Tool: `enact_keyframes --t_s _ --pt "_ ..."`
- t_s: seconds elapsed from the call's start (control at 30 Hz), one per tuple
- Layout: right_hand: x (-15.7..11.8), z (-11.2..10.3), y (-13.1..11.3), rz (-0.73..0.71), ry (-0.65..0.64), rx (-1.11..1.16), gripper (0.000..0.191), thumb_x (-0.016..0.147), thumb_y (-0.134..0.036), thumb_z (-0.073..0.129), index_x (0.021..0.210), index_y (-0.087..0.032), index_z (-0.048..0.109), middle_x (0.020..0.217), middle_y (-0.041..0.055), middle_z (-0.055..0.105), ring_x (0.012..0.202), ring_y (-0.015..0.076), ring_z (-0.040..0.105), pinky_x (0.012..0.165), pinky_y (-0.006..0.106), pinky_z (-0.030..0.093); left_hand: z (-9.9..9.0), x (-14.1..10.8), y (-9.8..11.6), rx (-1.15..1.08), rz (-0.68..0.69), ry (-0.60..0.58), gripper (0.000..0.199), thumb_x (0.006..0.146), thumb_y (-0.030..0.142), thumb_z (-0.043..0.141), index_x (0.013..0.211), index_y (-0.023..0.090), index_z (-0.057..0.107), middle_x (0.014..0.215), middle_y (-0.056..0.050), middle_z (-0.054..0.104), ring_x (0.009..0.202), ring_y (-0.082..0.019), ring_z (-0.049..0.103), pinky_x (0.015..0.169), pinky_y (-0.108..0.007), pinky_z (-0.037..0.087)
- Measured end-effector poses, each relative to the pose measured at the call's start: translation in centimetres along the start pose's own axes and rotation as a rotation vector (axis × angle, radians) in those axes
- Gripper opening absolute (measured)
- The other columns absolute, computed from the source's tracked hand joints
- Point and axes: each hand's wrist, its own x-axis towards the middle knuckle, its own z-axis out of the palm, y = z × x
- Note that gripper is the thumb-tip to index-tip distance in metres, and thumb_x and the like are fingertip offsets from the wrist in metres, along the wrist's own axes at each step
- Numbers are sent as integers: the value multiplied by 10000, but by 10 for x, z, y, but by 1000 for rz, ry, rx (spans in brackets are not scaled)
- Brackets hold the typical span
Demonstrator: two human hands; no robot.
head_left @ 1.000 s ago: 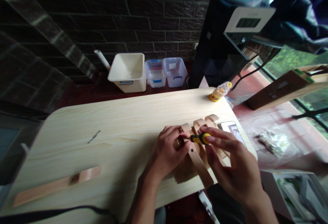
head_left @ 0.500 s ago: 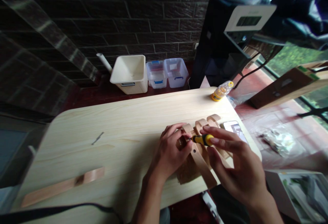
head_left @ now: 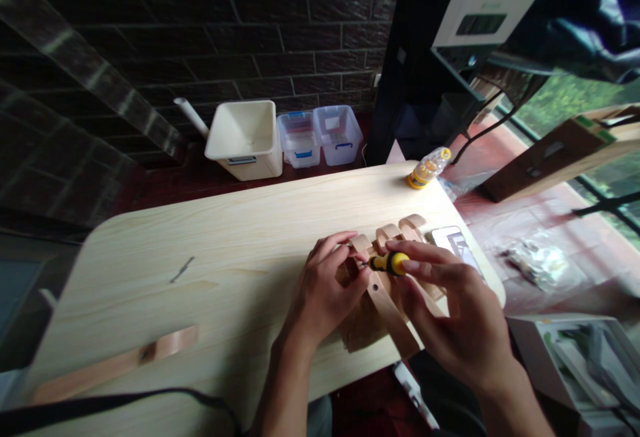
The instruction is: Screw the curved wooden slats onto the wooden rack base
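Note:
My right hand point(head_left: 447, 307) is shut on a screwdriver point(head_left: 390, 264) with a yellow and black handle. Its thin shaft points left to a curved bentwood piece point(head_left: 361, 245), near my left hand's fingers. My left hand point(head_left: 327, 290) grips that wooden part, and the fingers hide the shaft's tip. Under both hands lies a stack of bent wooden strips point(head_left: 385, 317), one with a round hole point(head_left: 374, 288). A separate flat wooden strip point(head_left: 115, 365) lies on the pale wood-grain table point(head_left: 225, 277) near its front left edge.
A smartphone point(head_left: 453, 242) lies beyond my right hand, and a plastic bottle with yellow parts point(head_left: 427, 169) stands at the far table edge. Bins stand along the brick wall point(head_left: 200, 30). A plastic bag point(head_left: 537, 264) lies on the floor at right, and a box point(head_left: 565, 364) sits at lower right.
The whole view has shifted slightly, with the scene sitting a little higher in the frame. My hands stay at the wooden part, and the screwdriver remains in my right hand.

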Motion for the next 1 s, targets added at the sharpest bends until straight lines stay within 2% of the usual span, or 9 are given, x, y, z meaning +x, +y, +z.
enact_keyframes --t_s 0.27,0.47,0.67,0.7,0.77,0.9,1.0 --pt "1 -2 1 -16 31 -113 375 1028 -58 730 1319 -287 666 1360 71 772 1274 187 790 1046 295 674 -2 1 -2 -1 23 19 74 928 220 744 982 255 779 1390 -78 769 1300 -285 733 1161 -457 608" --pt "0 -2 -2 -13 -26 -59 394 1029 -29 701 1330 -275 635 1457 97 763 1355 213 765 1095 343 668 0 1 0 -4 12 22 88 916 214 748 990 246 782 1385 -89 773 1295 -282 738 1179 -454 604" --pt "-2 -3 3 4 7 -88 425 1024 -32 707 1352 -299 662 1427 87 778 1340 234 777 1075 374 687 -23 -2 -2 -159 -54 -60 134 1025 297 705 1099 264 811 1495 -88 760 1399 -261 724 1237 -437 573" --pt "-1 -3 3 4 5 -92 431 1022 -32 708 1358 -299 663 1425 88 778 1338 235 778 1074 375 687 -28 -3 -4 -159 -84 -39 125 1022 327 729 1078 261 820 1497 -90 764 1392 -267 731 1245 -441 565" --pt "-1 -4 3 -3 3 -99 430 1021 -33 712 1357 -297 664 1416 81 780 1326 222 783 1074 350 683 -36 -3 -7 -151 -171 95 157 1011 390 762 1036 251 829 1416 -87 811 1338 -272 765 1230 -436 569" --pt "1 -5 1 -13 3 -118 418 1022 -35 716 1349 -289 660 1395 60 788 1310 180 784 1079 277 660 -41 -3 -10 -98 -400 378 295 1020 501 743 985 223 836 1002 -55 890 1026 -253 846 1018 -375 645" --pt "1 -6 0 -23 1 -131 392 1016 -35 724 1311 -285 667 1387 45 784 1300 158 782 1078 240 644 -38 -2 -9 -31 -463 452 448 1076 534 641 805 209 789 745 -39 815 847 -236 824 926 -354 640"
